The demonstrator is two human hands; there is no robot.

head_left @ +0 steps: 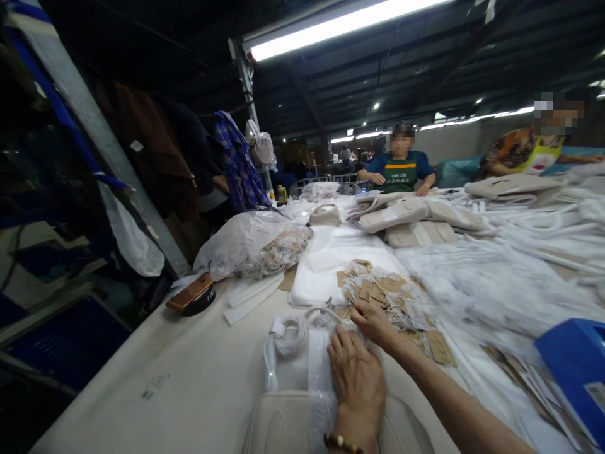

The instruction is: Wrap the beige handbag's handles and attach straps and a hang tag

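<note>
A beige handbag [278,419] lies on the table in front of me, with white wrapping strips over its body and a coiled, wrapped strap [289,336] at its top. My left hand [357,369], a beaded bracelet at its wrist, rests on the bag's right side with its fingers laid down over the wrapping. Just beyond it, my right hand [371,321] is closed in a pinch beside the bag's top handle; what its fingertips hold is hidden. A pile of brown cardboard tags with white strings [378,290] spreads right behind that hand.
An orange phone [189,293] leans on a black roll [201,304] at left. White sheets [326,265] and a plastic sack [246,243] lie farther back. Beige bags [401,214] are heaped beyond. A blue box [574,372] stands at right. Two co-workers [401,170] are across the table.
</note>
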